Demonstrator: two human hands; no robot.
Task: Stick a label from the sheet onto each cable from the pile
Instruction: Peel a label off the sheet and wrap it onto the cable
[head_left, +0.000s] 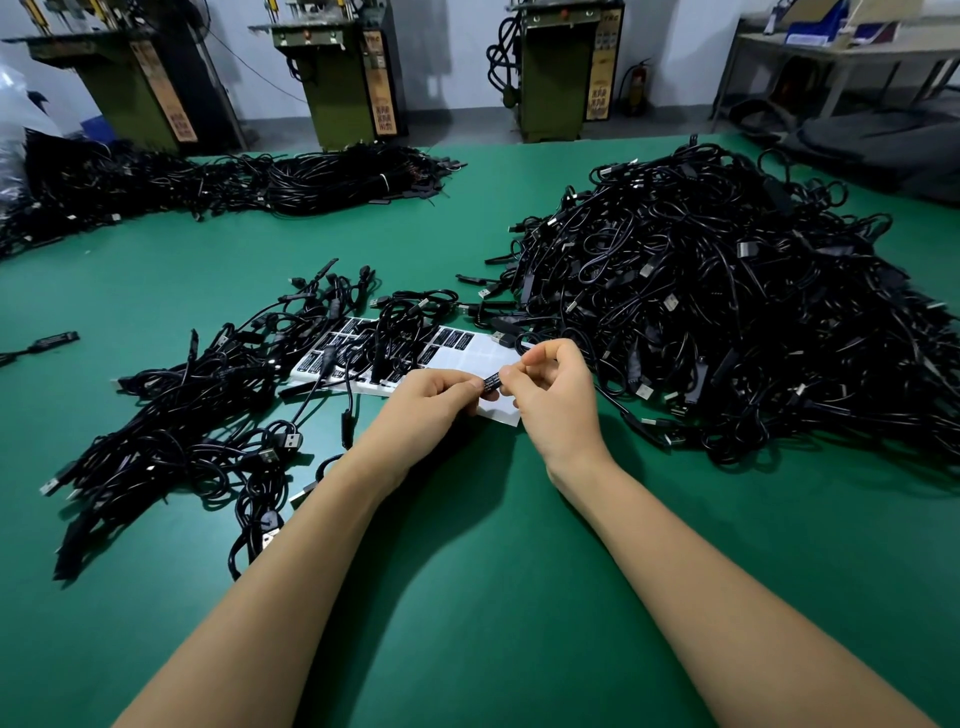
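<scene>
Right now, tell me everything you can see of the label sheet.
The label sheet is a white, glossy-looking backing lying flat on the green table. Rows of small black labels with pale print cover its left and middle; its right part looks peeled bare. Black cables lie across it, and both hands hover over its near right corner.

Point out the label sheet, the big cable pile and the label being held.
label sheet (498, 410): head view, bare white corner.
big cable pile (727, 312): head view, middle of heap.
label (491, 384): head view, its black face.
</scene>
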